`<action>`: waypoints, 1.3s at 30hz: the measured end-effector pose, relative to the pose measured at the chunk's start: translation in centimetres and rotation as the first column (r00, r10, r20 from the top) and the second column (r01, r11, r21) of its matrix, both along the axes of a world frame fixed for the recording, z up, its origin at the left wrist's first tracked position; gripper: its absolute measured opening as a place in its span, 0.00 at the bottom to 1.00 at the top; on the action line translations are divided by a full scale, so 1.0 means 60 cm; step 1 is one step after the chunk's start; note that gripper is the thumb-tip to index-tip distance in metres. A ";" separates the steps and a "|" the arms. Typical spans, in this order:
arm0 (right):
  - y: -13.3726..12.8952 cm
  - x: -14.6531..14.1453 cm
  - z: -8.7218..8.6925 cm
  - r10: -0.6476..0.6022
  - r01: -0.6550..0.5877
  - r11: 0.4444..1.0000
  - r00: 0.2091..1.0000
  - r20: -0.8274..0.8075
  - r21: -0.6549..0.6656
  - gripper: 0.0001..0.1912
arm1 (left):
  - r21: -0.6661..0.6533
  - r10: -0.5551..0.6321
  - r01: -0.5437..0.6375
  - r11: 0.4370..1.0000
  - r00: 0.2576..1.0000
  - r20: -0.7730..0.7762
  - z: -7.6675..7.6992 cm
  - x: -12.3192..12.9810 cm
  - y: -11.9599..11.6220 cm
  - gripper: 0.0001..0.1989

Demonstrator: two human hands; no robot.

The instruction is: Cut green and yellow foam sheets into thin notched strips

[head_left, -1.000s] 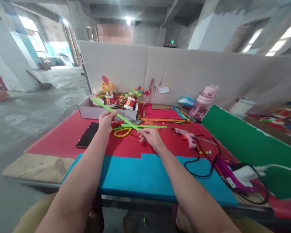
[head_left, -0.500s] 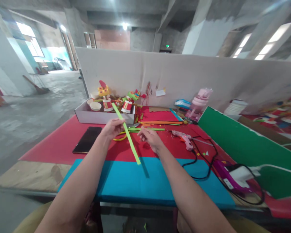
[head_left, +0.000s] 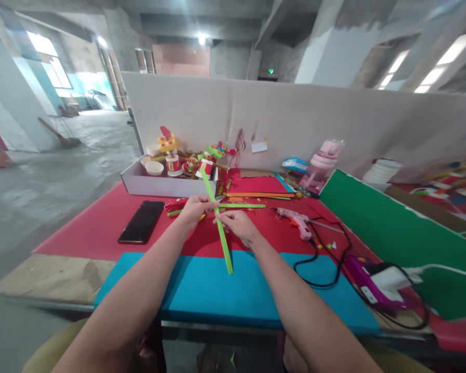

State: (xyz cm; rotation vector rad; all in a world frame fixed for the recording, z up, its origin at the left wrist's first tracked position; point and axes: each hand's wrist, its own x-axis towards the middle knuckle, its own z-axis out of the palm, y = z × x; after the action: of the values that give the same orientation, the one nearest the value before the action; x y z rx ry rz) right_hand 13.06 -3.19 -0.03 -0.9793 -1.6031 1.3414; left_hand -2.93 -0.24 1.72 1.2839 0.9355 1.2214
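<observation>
A long bright-green paper strip (head_left: 224, 243) slants between my hands, its lower end over the blue sheet. My left hand (head_left: 196, 210) pinches it near the middle, fingers closed. Just below, my right hand (head_left: 236, 224) also has its fingertips closed on the strip. Beneath and behind the hands lie more green strips (head_left: 243, 206) on the red table cover, along with scissors (head_left: 202, 217) whose yellow handle is mostly hidden by my left hand.
A black phone (head_left: 142, 223) lies left. Behind it a white box (head_left: 166, 186) holds paper cups and cup figures. At right are a pink glue gun (head_left: 295, 221) with its cable, a purple power strip (head_left: 373, 285) and a green board (head_left: 396, 233). Orange strips (head_left: 260, 195) lie further back.
The green strip has shifted right and slightly down with my left hand. My right hand, apart from the strip before, now grips it.
</observation>
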 end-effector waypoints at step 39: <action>0.005 0.012 0.009 -0.038 0.006 0.992 0.967 -0.253 -0.126 0.19 | 0.052 -0.172 0.174 0.983 0.984 -0.034 0.003 0.009 -0.012 0.16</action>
State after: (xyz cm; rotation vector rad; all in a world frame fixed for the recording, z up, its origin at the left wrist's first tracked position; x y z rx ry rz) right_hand 13.76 -2.88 0.49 -0.8547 -1.3255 1.5007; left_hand -2.36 -0.96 1.91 1.3995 0.7975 1.1015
